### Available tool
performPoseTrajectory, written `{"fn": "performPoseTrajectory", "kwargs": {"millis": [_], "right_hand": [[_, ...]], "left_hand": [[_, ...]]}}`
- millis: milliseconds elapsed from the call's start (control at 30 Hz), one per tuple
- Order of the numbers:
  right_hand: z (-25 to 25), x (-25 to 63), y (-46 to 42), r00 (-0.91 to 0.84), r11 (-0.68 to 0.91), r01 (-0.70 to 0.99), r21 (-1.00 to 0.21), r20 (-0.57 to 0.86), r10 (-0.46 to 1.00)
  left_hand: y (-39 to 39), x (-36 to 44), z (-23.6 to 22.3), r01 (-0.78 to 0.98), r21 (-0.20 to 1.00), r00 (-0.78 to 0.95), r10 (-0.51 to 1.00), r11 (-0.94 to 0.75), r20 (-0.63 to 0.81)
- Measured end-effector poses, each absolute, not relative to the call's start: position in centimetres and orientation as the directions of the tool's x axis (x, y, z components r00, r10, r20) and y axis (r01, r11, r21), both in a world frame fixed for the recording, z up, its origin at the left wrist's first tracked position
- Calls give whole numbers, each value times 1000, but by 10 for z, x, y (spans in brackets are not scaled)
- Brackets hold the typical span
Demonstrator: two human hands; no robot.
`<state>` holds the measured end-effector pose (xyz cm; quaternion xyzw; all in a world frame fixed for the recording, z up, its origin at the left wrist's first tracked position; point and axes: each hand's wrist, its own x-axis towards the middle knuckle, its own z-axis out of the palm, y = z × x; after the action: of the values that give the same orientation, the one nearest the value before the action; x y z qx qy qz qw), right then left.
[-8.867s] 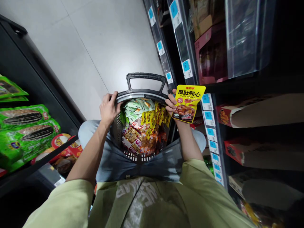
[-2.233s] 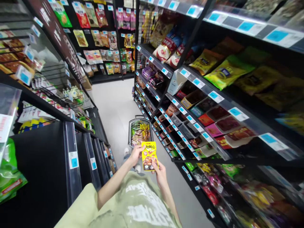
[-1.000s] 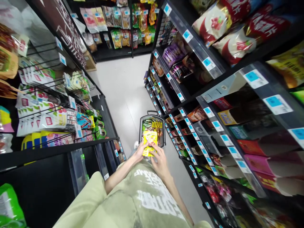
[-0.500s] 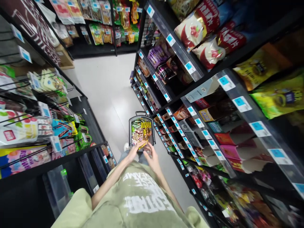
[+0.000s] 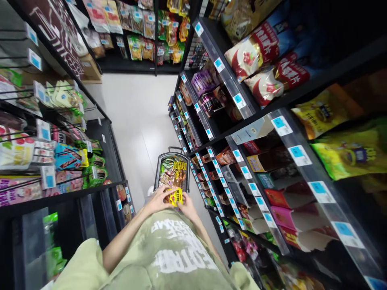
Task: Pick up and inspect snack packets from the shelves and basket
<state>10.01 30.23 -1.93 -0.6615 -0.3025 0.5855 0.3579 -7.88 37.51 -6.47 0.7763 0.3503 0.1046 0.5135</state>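
Close to my body, just over the near end of the basket, I hold a small yellow snack packet (image 5: 175, 197) with dark printing. My left hand (image 5: 161, 199) grips its left side, fingers curled along the top edge. At its right edge my right hand (image 5: 186, 204) pinches the packet between thumb and fingers. Below and beyond lies a dark-rimmed shopping basket (image 5: 156, 169) with its handle at the far end. Many small snack packets (image 5: 173, 169) in green, pink, yellow and brown fill it. The basket's near end is hidden by my hands and shirt.
Tall black shelving (image 5: 211, 143) with price tags and bagged snacks runs along the right. On the left, a hanging rack (image 5: 65, 149) holds more packets. Pale floor (image 5: 139, 104) stretches between them to a back shelf (image 5: 133, 66). A cardboard box (image 5: 90, 68) stands at the far left.
Both hands have drawn nearer to my body, and the yellow packet now shows face up between them. The view has shifted, so the basket appears slightly further left.
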Motion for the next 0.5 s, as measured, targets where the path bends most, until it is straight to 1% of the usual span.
{"fn": "performPoseTrajectory", "kwargs": {"millis": [67,167,233,300,333,400,433,500], "right_hand": [[-19,124,304,162,-603,-13,-798,-596,786],[-20,164,302,212,-666,9,-746,-650,730],[-23,189,297,210,-699,13,-715,-681,701],[-32,211,293,227,-720,25,-693,-698,679],[-38,221,292,249,-727,35,-686,-699,671],[-52,240,291,316,-731,67,-679,-680,661],[-61,249,292,356,-729,88,-679,-662,660],[-79,267,296,427,-722,138,-679,-617,661]], "left_hand": [[376,-54,-66,408,871,763,626,-272,-162],[375,-8,-67,321,898,827,552,-301,-110],[374,21,-70,277,919,852,514,-282,-99],[372,40,-76,260,942,842,527,-210,-115],[371,46,-82,278,946,822,550,-165,-146],[368,47,-95,407,913,724,622,-38,-297],[366,43,-104,497,867,648,650,34,-397],[363,27,-122,657,734,471,666,172,-579]]}}
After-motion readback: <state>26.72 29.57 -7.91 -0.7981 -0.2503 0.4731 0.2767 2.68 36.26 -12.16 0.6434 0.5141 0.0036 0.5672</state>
